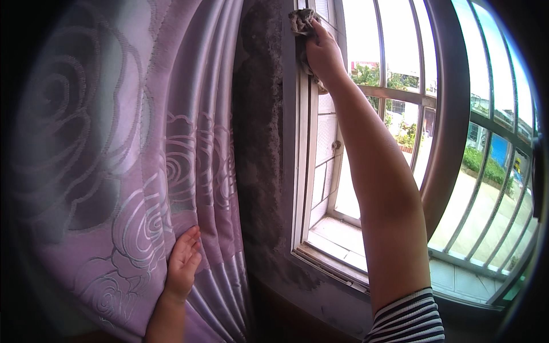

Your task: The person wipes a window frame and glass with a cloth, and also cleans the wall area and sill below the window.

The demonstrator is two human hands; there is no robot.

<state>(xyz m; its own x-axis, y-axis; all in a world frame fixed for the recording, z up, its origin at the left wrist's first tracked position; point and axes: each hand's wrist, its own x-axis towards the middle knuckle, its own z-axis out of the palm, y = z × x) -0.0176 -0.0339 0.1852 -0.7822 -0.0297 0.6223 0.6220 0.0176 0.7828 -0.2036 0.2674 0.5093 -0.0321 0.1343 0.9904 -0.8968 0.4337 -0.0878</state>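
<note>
My right hand (322,51) is raised to the upper part of the window and grips a crumpled, dark patterned cloth (303,22). Part of the cloth hangs below the hand, against the left side of the window frame (301,171). Low on the left, my left hand (185,261) rests against a purple curtain (206,171) with embroidered roses, its fingers slightly bent and nothing seen in them. Folds of the curtain run upward beside that hand.
Between curtain and window is a wall (261,128) with dark stains. Metal bars (422,100) stand outside the window, above a tiled sill (339,240). A thick curved frame post (450,107) rises right of my arm.
</note>
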